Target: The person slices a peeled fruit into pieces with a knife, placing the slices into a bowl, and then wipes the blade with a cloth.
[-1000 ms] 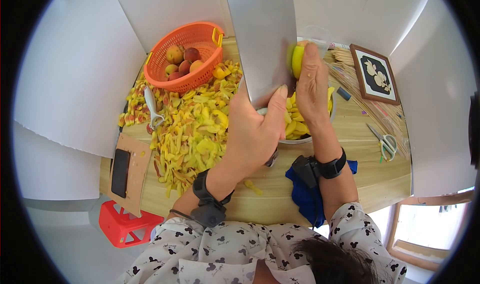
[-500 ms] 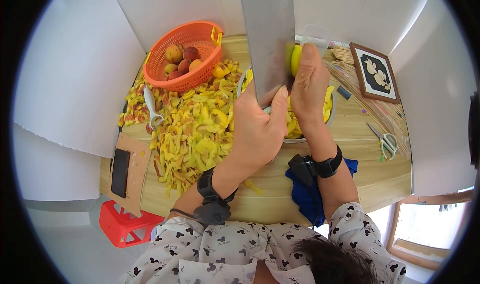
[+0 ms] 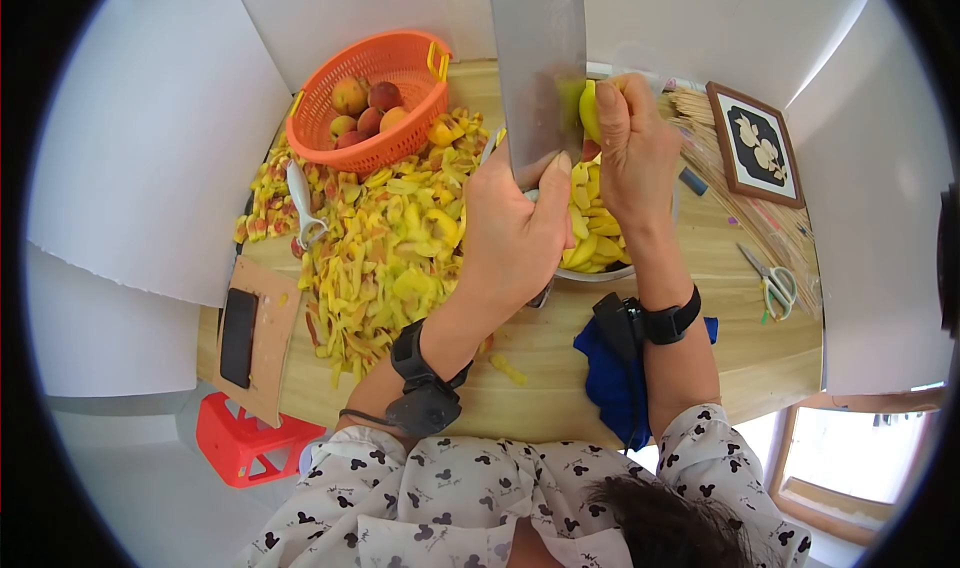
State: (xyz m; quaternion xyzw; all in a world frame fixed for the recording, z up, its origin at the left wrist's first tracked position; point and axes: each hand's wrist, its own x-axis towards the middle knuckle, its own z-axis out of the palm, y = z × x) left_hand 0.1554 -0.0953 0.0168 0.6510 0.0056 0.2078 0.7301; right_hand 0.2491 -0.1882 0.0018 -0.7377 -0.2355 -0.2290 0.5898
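Note:
My left hand [image 3: 515, 228] is wrapped round the lower end of a broad cleaver [image 3: 537, 63], whose blade points up. To the right of the blade, my right hand [image 3: 638, 148] grips a yellow peeled fruit [image 3: 590, 111] against or very near the steel; its fingers hide part of the fruit. Below both hands, a metal bowl [image 3: 600, 276] holds yellow fruit slices [image 3: 600, 233]. A wide heap of peelings [image 3: 390, 233] lies to the left of the bowl.
An orange basket [image 3: 345, 158] of peaches stands at the back left. A white peeler [image 3: 300, 196] and a black phone [image 3: 239, 336] lie left. At right are a framed picture [image 3: 757, 146], thin sticks [image 3: 735, 183], scissors [image 3: 775, 280]; a blue cloth [image 3: 612, 378] lies nearer.
My right hand has moved slightly right and up with the fruit, uncovering more slices in the bowl. My left hand still holds the cleaver in nearly the same place.

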